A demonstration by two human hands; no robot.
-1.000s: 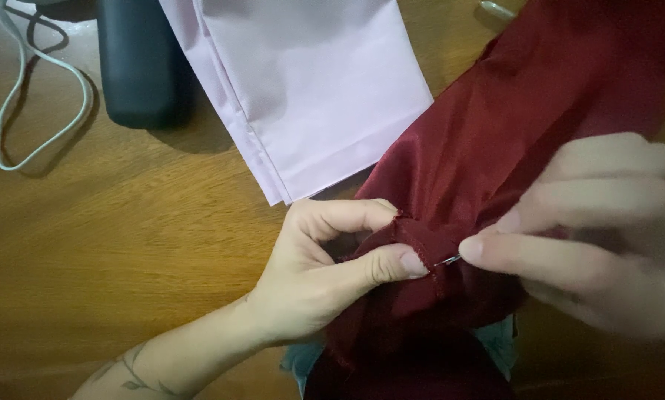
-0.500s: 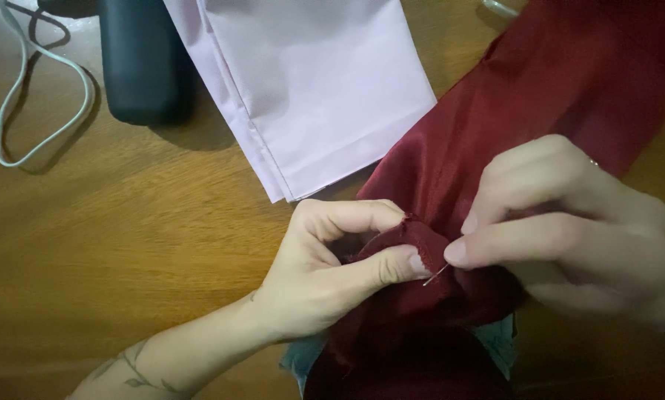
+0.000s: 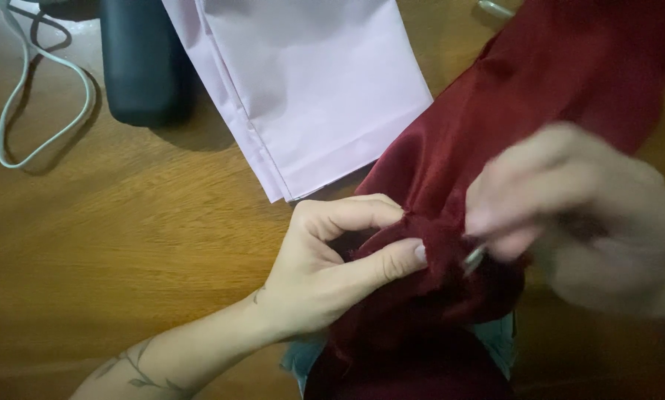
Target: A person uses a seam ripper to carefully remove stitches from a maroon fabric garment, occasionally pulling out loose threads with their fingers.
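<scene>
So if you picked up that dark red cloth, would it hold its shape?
Probably not: the dark red cloth bunches into soft folds where the left hand pinches it, so likely floppy. Its sheen hints it is slippery. It looks thin, so probably light.

Pink folded fabric (image 3: 310, 89) — dark cylinder (image 3: 143, 63) — cable (image 3: 43, 96).

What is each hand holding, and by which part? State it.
Left hand pinches the dark red fabric at its folded edge; blurred right hand grips a thin needle, part unclear.
</scene>
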